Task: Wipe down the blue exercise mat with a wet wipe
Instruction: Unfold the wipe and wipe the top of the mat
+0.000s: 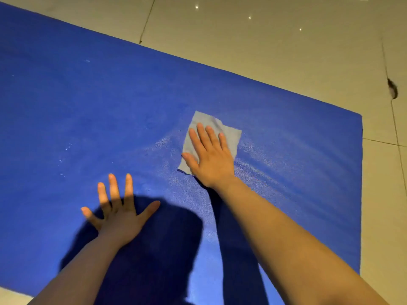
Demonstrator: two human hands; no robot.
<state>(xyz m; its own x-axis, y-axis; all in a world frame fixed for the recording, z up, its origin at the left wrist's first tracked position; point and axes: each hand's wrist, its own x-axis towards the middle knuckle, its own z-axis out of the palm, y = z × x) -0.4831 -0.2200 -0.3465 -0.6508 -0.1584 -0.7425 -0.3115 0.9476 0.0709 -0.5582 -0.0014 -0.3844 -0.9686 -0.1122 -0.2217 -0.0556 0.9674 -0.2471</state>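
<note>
Nearest the camera, two bare forearms are reaching in from the 6 o'clock edge over the blue exercise mat (77, 106), which is lying flat on a pale tiled floor (275, 40) and filling most of the view. A dark shadow (154, 249) is falling across the mat between and beneath the arms.

The left hand (120, 213) is sitting at about 7 o'clock of the view's centre, palm down on the mat, its fingers (114, 190) spread wide and straight, gripping nothing; its outline is slightly blurred.

Farther out, just right of the view's centre, the right hand (212, 157) is pressing flat on the wet wipe (231, 137), fingers straight and close together, pointing toward 11 o'clock. The wipe is a pale grey, roughly square sheet lying spread on the mat, showing past the fingertips and on both sides of the hand. It is sitting well inside the mat, nearer the mat's 3 o'clock end than its 9 o'clock end.

Around the wipe, toward 3 o'clock and 7 o'clock of it, the mat surface is showing a lighter, shiny sheen in streaks. Small pale specks are dotting the mat toward 9 o'clock.

Beyond the mat's far edge, the floor is showing dark grout lines and a chipped spot (393, 90) at 2 o'clock.
</note>
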